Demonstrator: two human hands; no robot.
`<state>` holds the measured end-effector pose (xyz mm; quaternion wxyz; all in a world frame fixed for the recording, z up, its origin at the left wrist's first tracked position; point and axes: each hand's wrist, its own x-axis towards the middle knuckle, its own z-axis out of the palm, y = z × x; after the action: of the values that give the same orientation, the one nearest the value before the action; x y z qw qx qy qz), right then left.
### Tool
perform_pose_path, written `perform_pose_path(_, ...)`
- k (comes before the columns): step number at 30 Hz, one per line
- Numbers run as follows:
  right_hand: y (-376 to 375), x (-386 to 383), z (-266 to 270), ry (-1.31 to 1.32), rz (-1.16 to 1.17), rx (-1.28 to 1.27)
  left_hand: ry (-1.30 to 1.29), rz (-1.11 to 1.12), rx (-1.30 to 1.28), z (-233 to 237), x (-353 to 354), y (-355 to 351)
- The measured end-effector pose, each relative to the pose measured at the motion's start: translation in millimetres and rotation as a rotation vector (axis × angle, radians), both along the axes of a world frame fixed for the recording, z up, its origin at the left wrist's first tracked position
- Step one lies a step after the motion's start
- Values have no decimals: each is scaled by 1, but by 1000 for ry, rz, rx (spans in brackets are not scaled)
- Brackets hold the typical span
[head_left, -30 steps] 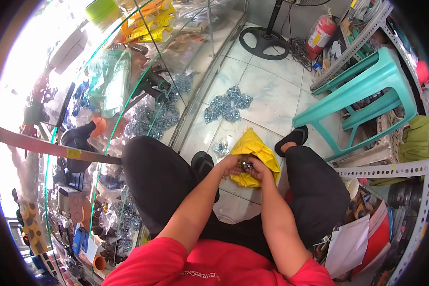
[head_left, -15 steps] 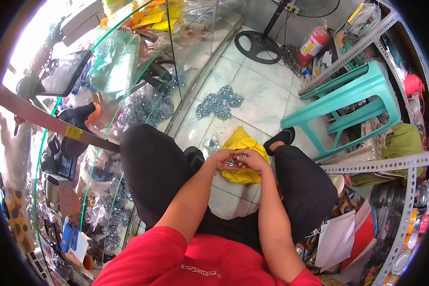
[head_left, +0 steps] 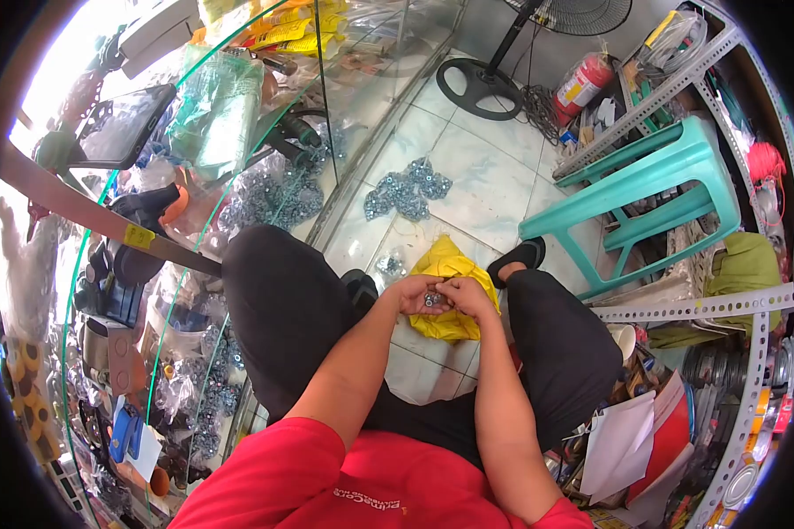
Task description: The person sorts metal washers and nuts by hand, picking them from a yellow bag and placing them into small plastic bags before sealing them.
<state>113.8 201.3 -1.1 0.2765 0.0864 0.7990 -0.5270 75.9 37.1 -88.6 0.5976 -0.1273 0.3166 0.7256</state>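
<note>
My left hand (head_left: 415, 294) is cupped, fingers curled around a few small metal nuts (head_left: 432, 300). Against it, my right hand (head_left: 466, 296) has its fingers pinched together over the nuts; whatever is between those fingertips is too small to make out. Both hands are above a crumpled yellow plastic bag (head_left: 445, 257) on the tiled floor. Beside the bag, near my left foot, lies a small clear packet of nuts (head_left: 389, 264). Farther ahead, several clear packets of nuts (head_left: 406, 190) are grouped on the tiles.
A glass display case on the left holds more bagged nuts (head_left: 273, 201) and a phone (head_left: 125, 126) on top. To the right are a green plastic stool (head_left: 631, 204) and a metal shelf rail (head_left: 697, 304). A fan base (head_left: 479, 88) and fire extinguisher (head_left: 581, 86) stand at the back.
My right hand's fingers have closed in slightly over the nuts in my left palm. The arms and the things around have otherwise stayed nearly the same.
</note>
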Motion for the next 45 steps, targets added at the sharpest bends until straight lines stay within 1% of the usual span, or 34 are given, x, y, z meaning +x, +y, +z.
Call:
perform_pose_path(2, 2, 0, -3, 2, -35, -9, -5, 11, -20, 4, 1, -1)
perform_pose_path(4, 4, 0, 0, -31, -73, -7, 146, -166, -243, 9, -7, -7)
perform_pose_path(5, 5, 0, 1, -70, -44, 3, 221, -253, -355, 11, -14, -11)
perform_pose_path(7, 10, 1, -6, -148, 13, 19, 435, -489, -685, 8, -38, -27)
perform_pose_path(9, 11, 6, -24, -165, 76, 62, 649, -404, -813, -2, -68, -54)
perform_pose_path(10, 12, 8, -36, -173, 106, 85, 548, -251, -864, -15, -82, -62)
perform_pose_path(11, 11, 11, -45, -161, 85, 111, 446, -98, -911, -31, -94, -67)
perform_pose_path(13, 6, 19, -69, -143, 41, 157, 538, -92, -1016, -73, -106, -78)
perform_pose_path(14, 7, 21, -92, -83, 49, 233, 585, -88, -1069, -88, -112, -80)
perform_pose_path(16, 9, 25, -135, 58, 43, 309, 1147, -450, -1174, -109, -105, -82)
perform_pose_path(17, 9, 26, -148, 127, 39, 347, 1198, -499, -1249, -106, -97, -78)
perform_pose_path(18, 7, 24, -148, 136, 24, 368, 1244, -549, -1324, -101, -89, -73)
perform_pose_path(21, -2, 15, -142, 160, -3, 451, 959, 45, -1233, -106, -70, -58)
perform_pose_path(22, -3, 8, -145, 166, -1, 495, 968, 8, -1282, -93, -66, -55)
perform_pose_path(23, -6, 4, -149, 169, 2, 538, 997, 22, -1261, -80, -67, -53)
perform_pose_path(25, -8, 2, -164, 222, -92, 577, 1045, 50, -1218, -79, -65, -56)
perform_pose_path(26, -9, 2, -171, 249, -135, 598, 875, 142, -1148, -78, -67, -57)
perform_pose_path(28, -8, 3, -181, 219, -167, 618, 535, 329, -997, -77, -75, -61)
perform_pose_path(31, -14, 4, -180, 261, -253, 592, 974, 242, -1515, -83, -76, -67)
perform_pose_path(32, -15, 5, -177, 288, -290, 575, 998, 187, -1540, -86, -75, -67)
perform_pose_path(34, -24, 2, -165, 291, -226, 604, 1047, 68, -1581, -103, -67, -69)
perform_pose_path(35, -29, 1, -159, 291, -194, 619, 1062, 64, -1596, -107, -60, -68)
perform_pose_path(37, -36, 5, -168, 366, -18, 725, 1102, 69, -1627, -106, -56, -62)
perform_pose_path(38, -38, 6, -172, 402, 72, 775, 1064, 99, -1598, -104, -59, -62)
perform_pose_path(41, -44, 4, -187, 329, -167, 710, 968, 205, -1546, -99, -68, -65)
perform_pose_path(43, -40, -7, -178, 216, -207, 709, 933, 297, -1555, -79, -73, -65)
perform_pose_path(45, -31, -20, -168, 108, -238, 702, 925, 332, -1568, -63, -78, -67)
